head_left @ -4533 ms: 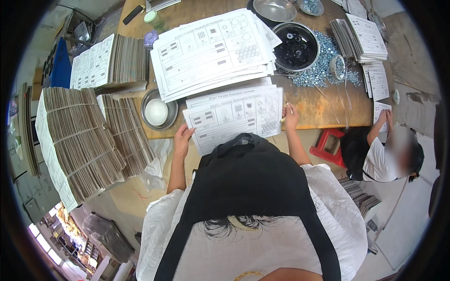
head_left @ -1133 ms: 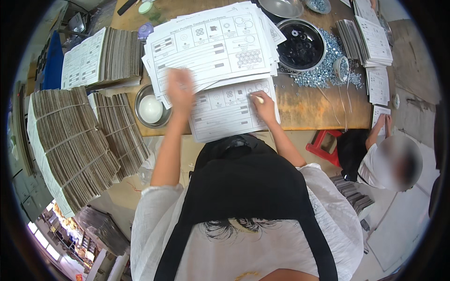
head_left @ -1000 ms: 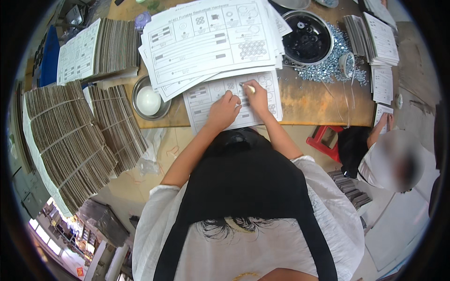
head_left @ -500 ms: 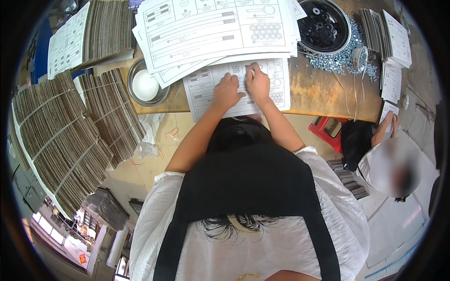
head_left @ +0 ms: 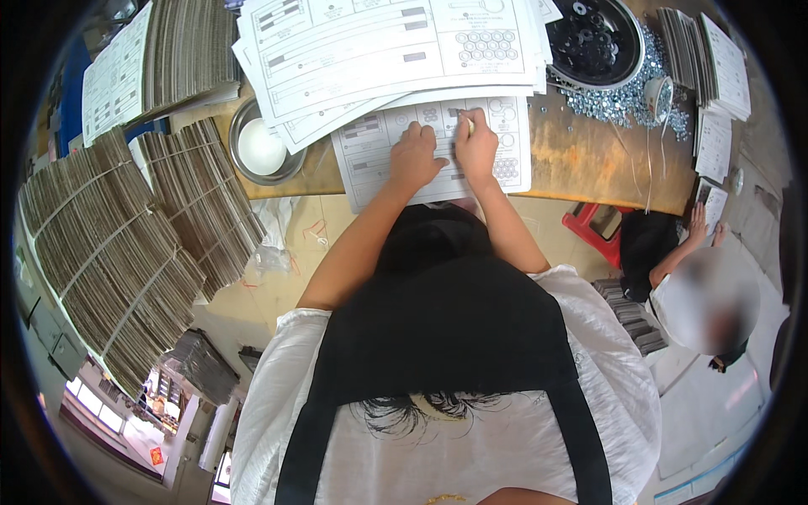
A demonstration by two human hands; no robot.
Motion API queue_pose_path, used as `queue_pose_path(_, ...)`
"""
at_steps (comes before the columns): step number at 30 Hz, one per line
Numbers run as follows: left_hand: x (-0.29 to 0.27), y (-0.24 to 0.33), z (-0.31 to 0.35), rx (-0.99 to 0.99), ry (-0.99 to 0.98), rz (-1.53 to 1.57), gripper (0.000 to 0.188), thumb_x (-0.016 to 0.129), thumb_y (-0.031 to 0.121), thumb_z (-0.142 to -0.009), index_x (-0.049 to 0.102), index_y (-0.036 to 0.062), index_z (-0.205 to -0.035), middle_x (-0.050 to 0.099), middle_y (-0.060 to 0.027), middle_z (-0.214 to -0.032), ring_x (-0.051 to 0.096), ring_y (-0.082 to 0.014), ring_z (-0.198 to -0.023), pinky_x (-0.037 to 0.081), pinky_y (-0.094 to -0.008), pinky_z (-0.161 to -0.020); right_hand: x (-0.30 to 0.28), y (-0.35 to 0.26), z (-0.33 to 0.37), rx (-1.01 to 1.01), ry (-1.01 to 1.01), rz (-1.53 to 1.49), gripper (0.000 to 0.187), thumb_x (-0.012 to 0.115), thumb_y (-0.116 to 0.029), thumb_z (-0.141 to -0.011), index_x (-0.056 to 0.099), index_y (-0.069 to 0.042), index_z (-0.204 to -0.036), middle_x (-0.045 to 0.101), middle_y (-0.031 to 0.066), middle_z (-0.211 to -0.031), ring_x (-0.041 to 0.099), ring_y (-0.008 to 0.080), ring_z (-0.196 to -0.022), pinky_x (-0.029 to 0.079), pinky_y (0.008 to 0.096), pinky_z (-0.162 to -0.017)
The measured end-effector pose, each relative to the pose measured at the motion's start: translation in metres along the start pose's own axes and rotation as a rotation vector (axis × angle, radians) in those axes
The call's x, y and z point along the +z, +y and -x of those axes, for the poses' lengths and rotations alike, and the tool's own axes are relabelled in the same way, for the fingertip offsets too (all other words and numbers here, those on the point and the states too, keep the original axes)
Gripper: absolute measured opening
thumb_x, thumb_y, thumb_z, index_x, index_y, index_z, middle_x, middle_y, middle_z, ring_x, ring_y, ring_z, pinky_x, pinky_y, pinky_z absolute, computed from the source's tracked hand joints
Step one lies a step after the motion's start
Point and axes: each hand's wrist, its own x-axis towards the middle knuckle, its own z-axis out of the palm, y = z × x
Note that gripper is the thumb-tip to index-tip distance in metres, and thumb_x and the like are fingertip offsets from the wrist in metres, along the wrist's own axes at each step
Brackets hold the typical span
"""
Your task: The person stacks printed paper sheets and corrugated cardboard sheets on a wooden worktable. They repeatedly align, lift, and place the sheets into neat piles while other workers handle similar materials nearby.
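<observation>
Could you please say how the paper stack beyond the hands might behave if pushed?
The printed paper stack would probably slide apart, since its sheets lie skewed. The jutting lower-left corner looks thin, so might bend.

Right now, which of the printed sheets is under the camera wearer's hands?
The mid-picture sheet at the front edge of the table: left hand and right hand are both on it, while neither touches the pile of sheets just beyond.
</observation>
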Motion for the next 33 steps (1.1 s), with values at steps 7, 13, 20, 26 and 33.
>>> queue_pose_path(7, 0.001, 0.003, -0.002, -0.081, -0.027, -0.054, 0.043, 0.087, 0.032, -0.073, 0.059, 0.009, -0.096, 0.056, -0.0088, -0.108, 0.06, -0.0295, -0.106, 0.052, -0.0442, -0.083, -0.002, -0.003, -0.002, 0.049, -0.108, 0.104, 0.008, 0.058, -0.013, -0.097, 0.057, -0.006, -0.101, 0.07, 0.0221, -0.08, 0.067, 0.0461, -0.073, 0.053, 0.0525, -0.065)
queue_pose_path(13, -0.007, 0.008, -0.001, -0.068, -0.043, -0.064, 0.037, 0.084, 0.029, -0.077, 0.061, 0.0074, -0.097, 0.058, -0.0109, -0.107, 0.061, -0.0323, -0.107, 0.051, -0.0454, -0.086, -0.016, 0.006, 0.017, 0.042, -0.111, 0.076, 0.013, 0.059, -0.017, -0.099, 0.059, -0.006, -0.106, 0.071, 0.0214, -0.084, 0.068, 0.0448, -0.076, 0.053, 0.0501, -0.066)
queue_pose_path(20, -0.003, -0.11, 0.029, -0.234, 0.622, -0.384, 0.035, 0.053, 0.004, -0.093, 0.056, -0.0044, -0.127, 0.057, -0.0256, -0.112, 0.05, -0.0421, -0.115, 0.039, -0.0465, -0.103, -0.079, 0.048, 0.011, 0.097, 0.298, 0.01, 0.034, 0.065, -0.016, -0.097, 0.062, -0.006, -0.129, 0.071, 0.021, -0.085, 0.066, 0.033, -0.068, 0.053, 0.0413, -0.068)
queue_pose_path(26, -0.027, -0.146, 0.075, -0.163, 0.496, 0.428, 0.042, 0.057, 0.003, -0.097, 0.052, -0.0118, -0.136, 0.063, -0.0279, -0.128, 0.062, -0.0313, -0.12, 0.046, -0.0393, -0.104, -0.084, 0.06, 0.023, 0.226, 0.246, 0.028, 0.036, 0.067, -0.021, -0.096, 0.064, -0.012, -0.13, 0.068, 0.0265, -0.09, 0.065, 0.0437, -0.079, 0.051, 0.0473, -0.073)
queue_pose_path(33, -0.031, -0.139, 0.079, -0.226, 0.41, 0.618, 0.047, 0.056, -0.002, -0.098, 0.046, -0.0087, -0.143, 0.058, -0.0238, -0.137, 0.062, -0.0256, -0.12, 0.047, -0.0338, -0.103, -0.086, 0.056, 0.025, 0.287, 0.451, -0.077, 0.031, 0.062, -0.02, -0.098, 0.065, -0.01, -0.128, 0.069, 0.0258, -0.104, 0.066, 0.0451, -0.09, 0.052, 0.0467, -0.078)
